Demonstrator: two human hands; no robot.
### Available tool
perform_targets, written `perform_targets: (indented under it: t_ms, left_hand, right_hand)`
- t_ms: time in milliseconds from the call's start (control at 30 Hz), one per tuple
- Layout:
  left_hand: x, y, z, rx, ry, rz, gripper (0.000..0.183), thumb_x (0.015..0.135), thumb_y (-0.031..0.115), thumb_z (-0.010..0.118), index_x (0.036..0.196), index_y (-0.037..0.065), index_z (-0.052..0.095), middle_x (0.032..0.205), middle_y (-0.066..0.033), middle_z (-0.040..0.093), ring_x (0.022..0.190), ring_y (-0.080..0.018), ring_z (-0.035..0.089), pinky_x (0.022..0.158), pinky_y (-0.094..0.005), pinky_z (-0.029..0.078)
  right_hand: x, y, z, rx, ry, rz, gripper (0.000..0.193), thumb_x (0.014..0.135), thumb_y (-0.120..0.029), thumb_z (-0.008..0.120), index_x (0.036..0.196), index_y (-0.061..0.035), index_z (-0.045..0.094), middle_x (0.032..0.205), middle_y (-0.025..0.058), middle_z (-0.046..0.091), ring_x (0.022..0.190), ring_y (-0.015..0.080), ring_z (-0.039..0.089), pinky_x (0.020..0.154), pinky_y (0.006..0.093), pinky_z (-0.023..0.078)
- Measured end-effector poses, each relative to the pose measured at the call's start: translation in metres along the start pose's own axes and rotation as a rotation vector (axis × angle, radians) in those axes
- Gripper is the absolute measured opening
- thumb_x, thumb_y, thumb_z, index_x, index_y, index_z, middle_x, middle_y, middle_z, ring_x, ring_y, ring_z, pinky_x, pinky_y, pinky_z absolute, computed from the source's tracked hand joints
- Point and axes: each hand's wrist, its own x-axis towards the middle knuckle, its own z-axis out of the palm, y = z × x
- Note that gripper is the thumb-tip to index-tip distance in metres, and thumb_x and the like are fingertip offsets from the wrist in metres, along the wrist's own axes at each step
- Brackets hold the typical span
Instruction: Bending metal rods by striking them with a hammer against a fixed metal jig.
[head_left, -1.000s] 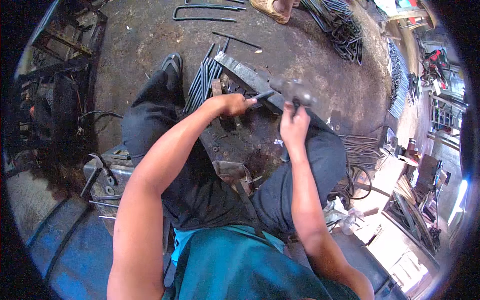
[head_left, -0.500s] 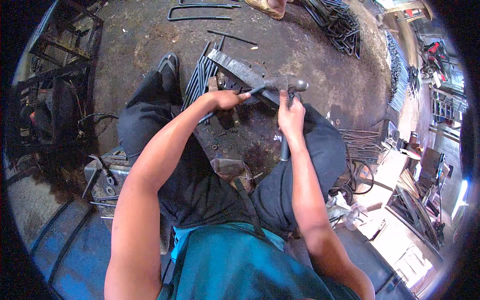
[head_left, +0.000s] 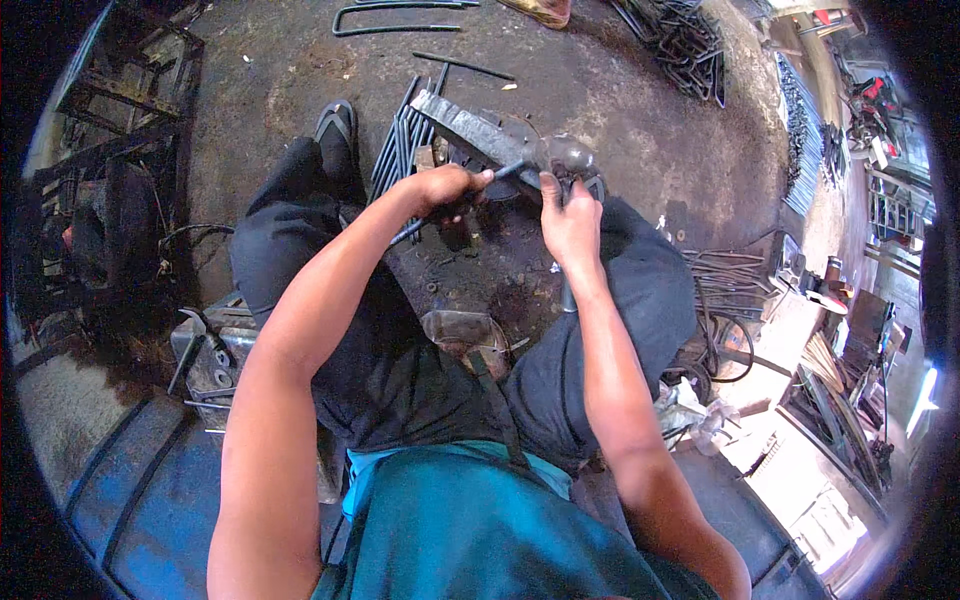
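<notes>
My left hand [head_left: 450, 190] is closed around a dark metal rod [head_left: 408, 233]. One end of that rod pokes out past my thumb and lies by a heavy grey steel bar [head_left: 462, 126], which slants across in front of me. In my right hand [head_left: 573, 222] is a hammer [head_left: 572, 154], gripped by its handle with the thumb along it. The hammer's head is over the right end of the steel bar; whether it touches the rod I cannot tell. Several dark bent rods [head_left: 402, 135] lie beyond my left hand, beside the bar.
On the floor ahead are a loose straight rod [head_left: 464, 67] and a U-shaped rod [head_left: 390, 31]. A heap of bent rods [head_left: 688, 50] lies far right. More thin rods [head_left: 735, 272] are near my right knee. Tools rest on a metal block [head_left: 215, 350] at my left.
My right hand and the hammer have shifted slightly left, and the hammer head has tilted. The left hand has moved a little left and rolled, still holding the rod.
</notes>
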Motion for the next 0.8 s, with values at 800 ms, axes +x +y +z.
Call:
perform_targets:
  t_ms: [800]
  left_hand:
    - [0.011, -0.008, 0.004, 0.039, 0.249, 0.127, 0.055, 0.091, 0.052, 0.056, 0.090, -0.002, 0.065, 0.078, -0.0071, 0.062, 0.067, -0.0179, 0.053, 0.061, -0.0328, 0.044]
  right_hand:
    - [-0.002, 0.003, 0.011, 0.025, -0.022, -0.050, 0.043, 0.091, -0.040, 0.060, 0.109, -0.0013, 0.058, 0.089, 0.0262, 0.065, 0.088, 0.0469, 0.061, 0.073, 0.0505, 0.049]
